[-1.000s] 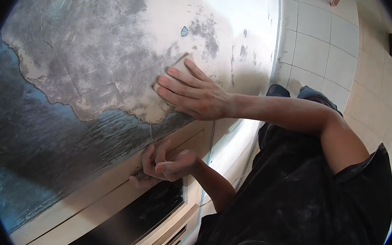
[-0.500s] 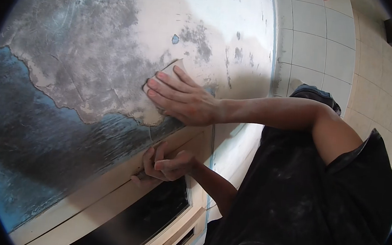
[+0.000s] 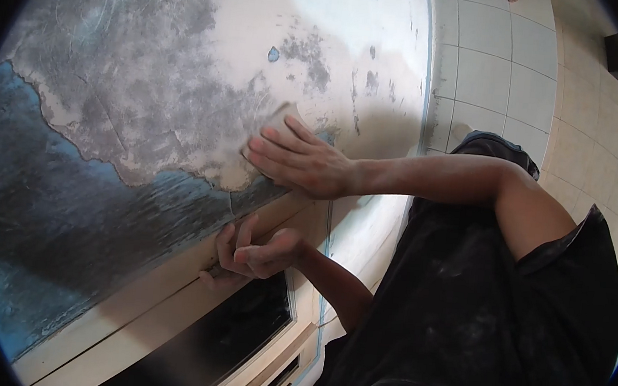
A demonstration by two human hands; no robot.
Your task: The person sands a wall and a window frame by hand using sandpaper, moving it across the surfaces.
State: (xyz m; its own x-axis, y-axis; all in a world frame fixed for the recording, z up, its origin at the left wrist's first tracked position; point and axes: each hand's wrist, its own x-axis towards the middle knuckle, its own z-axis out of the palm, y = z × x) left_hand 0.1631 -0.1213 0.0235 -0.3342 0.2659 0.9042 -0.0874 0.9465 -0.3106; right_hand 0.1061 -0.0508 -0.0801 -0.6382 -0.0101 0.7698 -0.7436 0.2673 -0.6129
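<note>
My right hand (image 3: 301,161) lies flat against the wall (image 3: 157,84), fingers stretched out, pressing a pale sheet of sandpaper (image 3: 280,114) under them. Part of the sheet pokes out past the fingertips; the rest is hidden beneath the palm. Around it the wall is patchy grey and white, with a ragged edge against a dark blue painted area (image 3: 51,200). Lower down, my left hand (image 3: 252,250) rests at the cream wooden frame (image 3: 145,304), its fingers loosely bent and apart. I see nothing held in it.
A dark glass pane (image 3: 199,352) sits inside the frame below my left hand. Pale square tiles (image 3: 481,68) adjoin the wall at the upper right. My black shirt (image 3: 461,302), dusted with pale powder, fills the lower right.
My right hand and the sandpaper have slid a little right and down along the wall, toward my body. My left hand stays at the frame. The whole view has shifted slightly.
</note>
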